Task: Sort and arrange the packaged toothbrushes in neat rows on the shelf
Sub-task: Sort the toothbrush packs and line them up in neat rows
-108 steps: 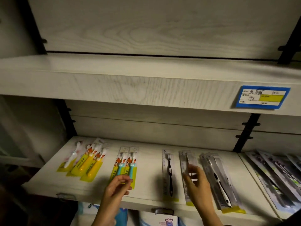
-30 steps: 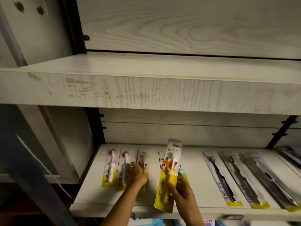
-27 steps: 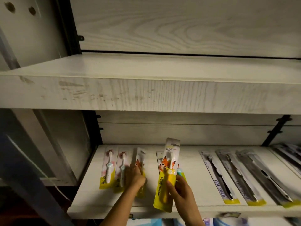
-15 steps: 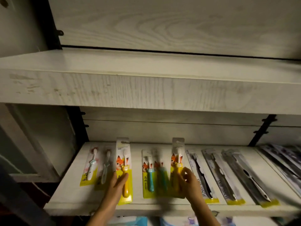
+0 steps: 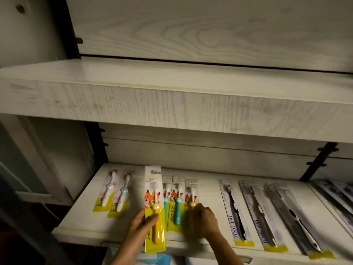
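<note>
My left hand (image 5: 142, 225) grips a packaged orange children's toothbrush (image 5: 154, 207) with a fox picture, lifted over the lower shelf's (image 5: 80, 215) front edge. My right hand (image 5: 205, 219) rests with curled fingers on another fox pack (image 5: 190, 196) lying flat; whether it pinches it is unclear. Between them lie teal fox packs (image 5: 176, 201). Two white children's brush packs (image 5: 114, 196) lie at the shelf's left. Black adult toothbrush packs (image 5: 235, 211) lie in a row to the right.
A thick upper shelf (image 5: 172, 104) overhangs the lower one. Black metal brackets (image 5: 317, 163) hold the back panel. More dark packs (image 5: 338, 196) lie on the adjoining shelf at far right. Coloured packages show below the shelf's front edge.
My left hand has lifted the orange fox pack and drawn it toward the front edge. My right hand has pushed its fox pack left against the teal packs.
</note>
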Demonstrator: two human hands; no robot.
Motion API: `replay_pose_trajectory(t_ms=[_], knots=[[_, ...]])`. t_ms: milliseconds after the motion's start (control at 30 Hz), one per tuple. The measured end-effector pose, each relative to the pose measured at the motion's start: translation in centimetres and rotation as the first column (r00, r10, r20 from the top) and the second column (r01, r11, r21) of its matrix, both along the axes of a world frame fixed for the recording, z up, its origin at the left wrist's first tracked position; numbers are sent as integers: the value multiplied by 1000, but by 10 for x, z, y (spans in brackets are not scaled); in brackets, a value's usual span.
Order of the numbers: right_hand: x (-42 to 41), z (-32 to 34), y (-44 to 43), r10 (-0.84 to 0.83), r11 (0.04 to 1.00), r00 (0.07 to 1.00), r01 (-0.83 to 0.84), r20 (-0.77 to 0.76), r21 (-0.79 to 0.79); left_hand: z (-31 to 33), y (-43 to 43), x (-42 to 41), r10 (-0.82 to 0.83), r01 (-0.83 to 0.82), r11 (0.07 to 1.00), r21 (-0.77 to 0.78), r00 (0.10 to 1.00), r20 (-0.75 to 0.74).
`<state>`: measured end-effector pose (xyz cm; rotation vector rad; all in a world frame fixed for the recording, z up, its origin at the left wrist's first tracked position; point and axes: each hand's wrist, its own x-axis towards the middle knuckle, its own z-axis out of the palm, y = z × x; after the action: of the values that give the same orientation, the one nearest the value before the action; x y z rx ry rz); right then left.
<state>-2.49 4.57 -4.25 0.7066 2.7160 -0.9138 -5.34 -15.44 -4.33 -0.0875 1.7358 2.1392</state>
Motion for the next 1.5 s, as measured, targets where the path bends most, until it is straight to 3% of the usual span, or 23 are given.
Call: replay_pose_trajectory(t_ms=[167,233,333,400,467,600,733,900,1000,1233,1333,1400,1500], knots=[[-1,-1,-18,-3,998,1000,2,-14,-59,15,6,5,-66,66,998,2,997,-29],[4,8,-25,-100,992,986,88,-134,-92,19,9,2,-89,89,996,3,996,-23],[27,28,-35,-242,898,918,89,-314,-432,28,16,0,-122,121,993,-18,991,-54],[45,36,-41,-159,824,935,-52,-318,-565,33,23,3,-133,132,991,-22,988,-73],[57,33,-46,-88,834,934,-122,-347,-539,35,31,7,-142,141,990,-26,988,-57],[52,21,-38,-168,860,918,-41,-358,-509,37,42,11,-125,123,987,-103,992,-20],[33,9,-8,-178,905,960,75,-214,-418,36,30,4,-110,90,974,-210,990,-87],[18,-10,-6,-112,970,992,96,-59,-223,20,11,-2,-83,55,955,-290,993,-86],[18,-11,-10,-105,989,994,103,-16,-106,8,6,-4,-80,51,946,-320,994,-76],[23,-12,-14,-62,997,998,63,7,-41,-16,4,-15,-64,12,899,-439,993,-103],[23,-10,-12,-53,998,999,54,7,-30,-23,9,-25,-102,-60,789,-611,969,-226],[23,-9,-10,-58,998,998,58,4,-30,-24,14,-31,-185,-103,622,-776,944,-274],[24,-8,-6,-103,995,994,103,-33,-11,-17,21,-35,-306,-88,357,-930,930,-205]])
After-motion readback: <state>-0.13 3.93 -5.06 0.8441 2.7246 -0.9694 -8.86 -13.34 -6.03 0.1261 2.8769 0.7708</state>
